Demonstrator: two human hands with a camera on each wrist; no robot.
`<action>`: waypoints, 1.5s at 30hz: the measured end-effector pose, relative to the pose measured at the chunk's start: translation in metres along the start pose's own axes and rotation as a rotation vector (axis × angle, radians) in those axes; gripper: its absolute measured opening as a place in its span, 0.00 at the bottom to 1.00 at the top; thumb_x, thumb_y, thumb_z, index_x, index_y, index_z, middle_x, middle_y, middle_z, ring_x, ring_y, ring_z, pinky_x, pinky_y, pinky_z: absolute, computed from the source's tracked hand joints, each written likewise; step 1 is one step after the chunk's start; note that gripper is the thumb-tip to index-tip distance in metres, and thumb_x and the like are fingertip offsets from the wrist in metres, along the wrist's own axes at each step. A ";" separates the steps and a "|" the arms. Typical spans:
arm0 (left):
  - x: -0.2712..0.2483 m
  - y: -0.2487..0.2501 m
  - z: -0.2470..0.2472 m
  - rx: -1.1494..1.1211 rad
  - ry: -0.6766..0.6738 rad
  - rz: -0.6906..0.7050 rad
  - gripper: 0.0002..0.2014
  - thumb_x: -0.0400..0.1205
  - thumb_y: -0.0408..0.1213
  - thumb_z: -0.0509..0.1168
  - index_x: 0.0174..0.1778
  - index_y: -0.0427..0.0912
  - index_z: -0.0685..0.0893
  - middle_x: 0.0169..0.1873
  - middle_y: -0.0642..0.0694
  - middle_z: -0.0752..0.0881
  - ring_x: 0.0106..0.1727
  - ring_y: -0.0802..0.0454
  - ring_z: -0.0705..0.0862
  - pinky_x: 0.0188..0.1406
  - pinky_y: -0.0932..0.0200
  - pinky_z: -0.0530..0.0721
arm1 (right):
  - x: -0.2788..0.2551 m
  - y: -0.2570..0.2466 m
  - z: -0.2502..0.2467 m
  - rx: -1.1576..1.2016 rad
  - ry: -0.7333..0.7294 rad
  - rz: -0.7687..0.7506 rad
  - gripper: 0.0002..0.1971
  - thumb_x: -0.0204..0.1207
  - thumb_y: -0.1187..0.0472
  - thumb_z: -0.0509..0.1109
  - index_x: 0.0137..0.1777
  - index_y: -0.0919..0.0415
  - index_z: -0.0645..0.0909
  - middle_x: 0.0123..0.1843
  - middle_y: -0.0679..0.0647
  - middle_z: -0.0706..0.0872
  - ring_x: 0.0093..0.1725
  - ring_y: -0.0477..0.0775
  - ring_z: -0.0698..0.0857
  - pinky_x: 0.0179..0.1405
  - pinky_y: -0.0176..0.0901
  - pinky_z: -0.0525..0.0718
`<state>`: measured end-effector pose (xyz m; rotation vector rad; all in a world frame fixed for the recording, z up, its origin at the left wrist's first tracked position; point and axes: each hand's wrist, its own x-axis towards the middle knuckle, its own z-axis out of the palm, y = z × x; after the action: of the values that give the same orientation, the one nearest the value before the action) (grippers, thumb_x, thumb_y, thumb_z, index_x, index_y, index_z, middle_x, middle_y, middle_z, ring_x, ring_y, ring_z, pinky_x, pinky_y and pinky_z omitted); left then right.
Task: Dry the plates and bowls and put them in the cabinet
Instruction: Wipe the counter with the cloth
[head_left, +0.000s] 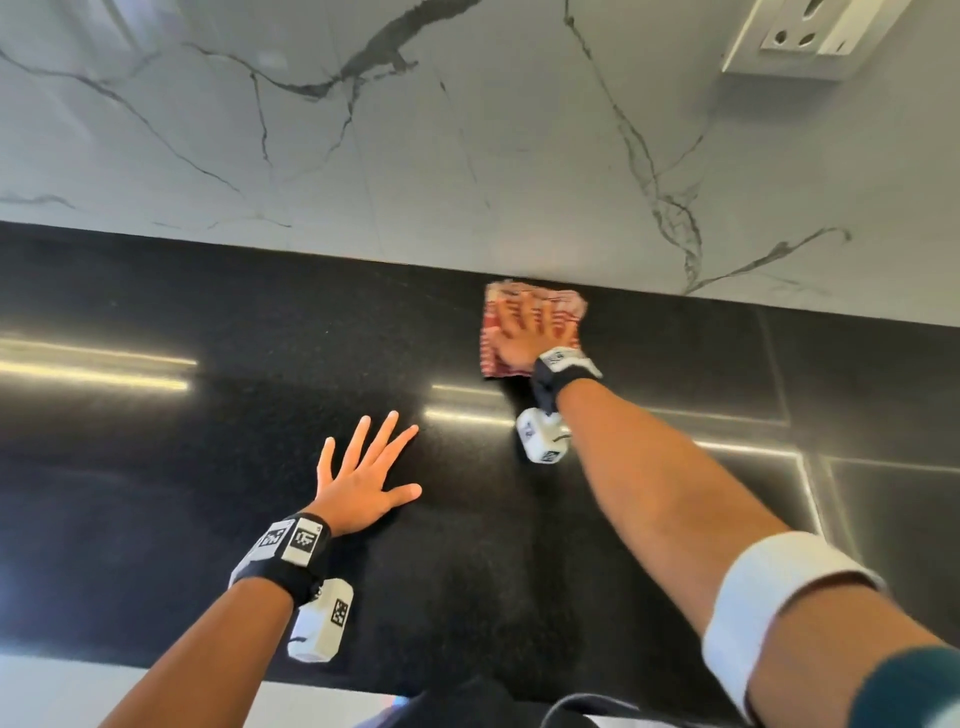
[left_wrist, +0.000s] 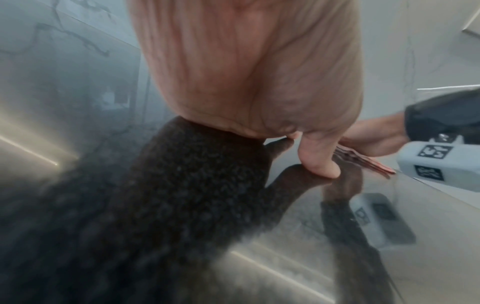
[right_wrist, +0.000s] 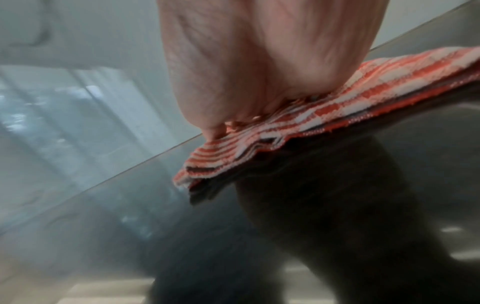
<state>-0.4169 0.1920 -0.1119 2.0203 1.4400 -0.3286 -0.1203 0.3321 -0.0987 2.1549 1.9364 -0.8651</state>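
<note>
A folded red-and-white checked cloth (head_left: 524, 332) lies on the black countertop (head_left: 208, 312) against the marble backsplash. My right hand (head_left: 530, 332) presses flat on it with fingers spread. In the right wrist view the palm (right_wrist: 259, 72) bears down on the folded cloth (right_wrist: 337, 107). My left hand (head_left: 363, 467) rests flat on the bare counter nearer to me, fingers splayed, holding nothing. The left wrist view shows that palm (left_wrist: 246, 72) and thumb on the glossy counter, with the cloth (left_wrist: 363, 162) beyond. No plates or bowls are in view.
The white marble backsplash (head_left: 467, 130) rises behind the counter. A wall socket (head_left: 810, 36) sits at the top right. A seam and steel edges (head_left: 779, 447) run across the counter's right side. The counter's front edge (head_left: 156, 670) lies near my body.
</note>
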 end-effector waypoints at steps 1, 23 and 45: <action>0.000 -0.001 0.001 -0.004 0.004 -0.001 0.39 0.86 0.63 0.57 0.85 0.71 0.37 0.81 0.67 0.26 0.82 0.57 0.23 0.82 0.33 0.27 | -0.004 -0.028 0.009 -0.022 -0.020 -0.080 0.33 0.86 0.32 0.39 0.87 0.35 0.33 0.89 0.47 0.28 0.87 0.62 0.31 0.78 0.74 0.25; -0.001 -0.001 -0.003 -0.016 0.025 0.007 0.39 0.85 0.65 0.57 0.84 0.74 0.36 0.84 0.67 0.28 0.85 0.55 0.25 0.83 0.34 0.27 | -0.002 0.178 -0.038 0.049 0.139 0.331 0.38 0.80 0.27 0.41 0.87 0.35 0.38 0.90 0.42 0.33 0.89 0.56 0.35 0.86 0.67 0.35; -0.028 -0.075 -0.023 -0.458 0.332 0.091 0.29 0.88 0.45 0.64 0.86 0.52 0.65 0.90 0.50 0.49 0.90 0.46 0.39 0.88 0.38 0.42 | 0.069 -0.166 0.020 0.074 0.000 0.116 0.33 0.85 0.33 0.40 0.87 0.34 0.36 0.89 0.42 0.30 0.88 0.60 0.30 0.81 0.76 0.29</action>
<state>-0.4997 0.2009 -0.1054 1.8025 1.4466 0.3645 -0.2826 0.4126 -0.1015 2.2825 1.7849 -0.9301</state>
